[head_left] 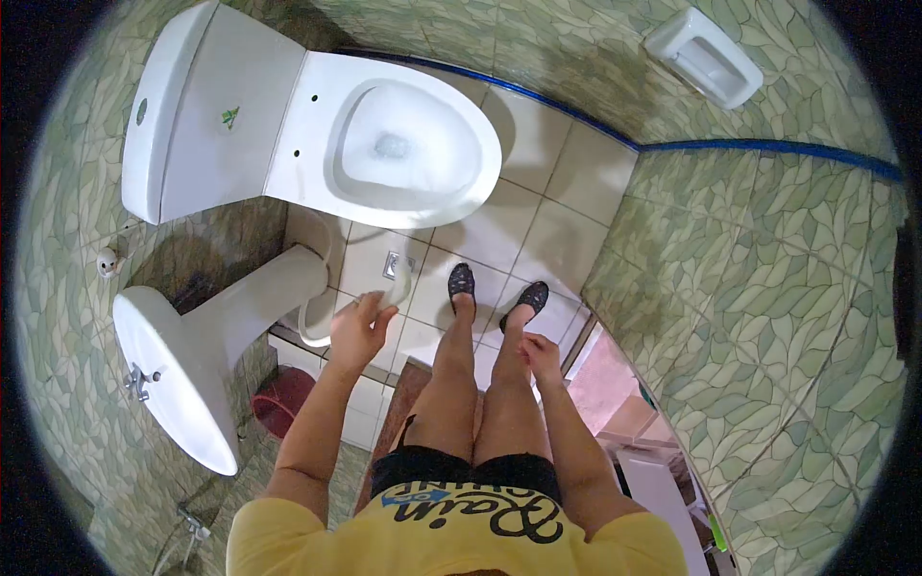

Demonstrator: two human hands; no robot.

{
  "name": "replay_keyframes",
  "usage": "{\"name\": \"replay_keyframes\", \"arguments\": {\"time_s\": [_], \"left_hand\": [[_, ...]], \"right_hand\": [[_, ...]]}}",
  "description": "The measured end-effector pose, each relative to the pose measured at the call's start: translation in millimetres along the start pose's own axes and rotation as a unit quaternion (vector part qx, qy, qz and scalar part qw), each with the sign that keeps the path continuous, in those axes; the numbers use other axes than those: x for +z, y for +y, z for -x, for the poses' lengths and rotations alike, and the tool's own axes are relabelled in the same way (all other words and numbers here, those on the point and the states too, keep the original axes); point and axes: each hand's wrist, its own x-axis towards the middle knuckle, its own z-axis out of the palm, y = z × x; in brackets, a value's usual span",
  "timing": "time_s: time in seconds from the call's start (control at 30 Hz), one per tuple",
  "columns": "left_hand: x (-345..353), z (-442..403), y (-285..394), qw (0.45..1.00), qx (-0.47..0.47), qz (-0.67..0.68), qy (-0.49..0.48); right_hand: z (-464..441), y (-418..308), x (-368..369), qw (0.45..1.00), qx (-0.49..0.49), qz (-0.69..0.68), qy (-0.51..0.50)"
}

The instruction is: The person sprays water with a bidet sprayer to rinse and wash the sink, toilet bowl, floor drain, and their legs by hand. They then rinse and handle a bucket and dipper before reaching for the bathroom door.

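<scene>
My left hand (359,333) is between the sink pedestal and my feet, its fingers bent around a white hose (317,338). The hose loops up from the floor beside the pedestal to the hand. A pale curved piece past my fingertips, near the metal floor drain (393,265), looks like its end but is blurred. My right hand (541,357) hangs in front of my right shin with its fingers curled in, and no object shows in it. The white toilet (288,134) stands ahead on the left, lid off and bowl uncovered, with water at the bottom.
A white sink (173,384) on a pedestal (259,298) is at my left, with a dark red bucket (280,401) beside it. Blue piping (538,93) runs along the wall. A white soap dish (706,60) is on the wall. A doorway sill lies at the right.
</scene>
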Motion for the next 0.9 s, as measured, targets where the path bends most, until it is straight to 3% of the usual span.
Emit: {"name": "replay_keyframes", "arguments": {"time_s": [0.13, 0.2, 0.33, 0.4, 0.47, 0.57, 0.63, 0.7, 0.77, 0.83, 0.9], "left_hand": [[1.1, -12.0, 8.1, 0.998, -0.003, 0.055, 0.005], [0.3, -24.6, -3.8, 0.997, -0.023, -0.020, 0.070], [-40.7, -53.0, -7.3, 0.987, -0.090, 0.069, 0.110], [-46.1, -43.8, -13.6, 0.988, -0.095, 0.112, 0.041], [-35.8, -22.3, -19.3, 0.984, -0.071, 0.160, 0.035], [-37.2, -7.1, 7.4, 0.984, -0.101, 0.128, -0.074], [-32.4, -11.3, 7.7, 0.989, -0.102, 0.080, -0.068], [-22.8, -10.9, 13.4, 0.993, -0.098, 0.050, -0.050], [-6.4, -0.4, 30.4, 0.991, -0.083, 0.098, -0.041], [17.3, 9.7, 40.1, 0.964, -0.147, 0.218, -0.050], [26.9, 11.3, 69.0, 0.896, -0.226, 0.379, -0.048]], "right_hand": [[3.6, -10.5, 12.7, 0.996, 0.050, -0.067, -0.020], [6.1, -14.2, 20.3, 0.997, 0.038, -0.066, 0.000], [8.5, -5.3, 19.3, 0.997, 0.040, -0.067, -0.005], [6.7, 8.1, 13.6, 0.995, -0.004, 0.095, -0.002], [3.7, 32.2, 8.0, 0.996, 0.009, 0.090, 0.000], [3.7, 38.6, 6.2, 0.996, 0.028, 0.089, 0.010], [11.1, 28.1, 8.0, 0.995, 0.033, 0.090, 0.017], [11.2, 7.7, 15.2, 0.996, 0.036, 0.070, -0.048], [6.2, 7.5, 45.5, 0.986, -0.104, 0.029, -0.127], [23.3, -46.4, 88.5, 0.972, -0.032, -0.058, -0.227], [41.0, -102.0, 131.6, 0.926, 0.088, -0.293, -0.223]]}}
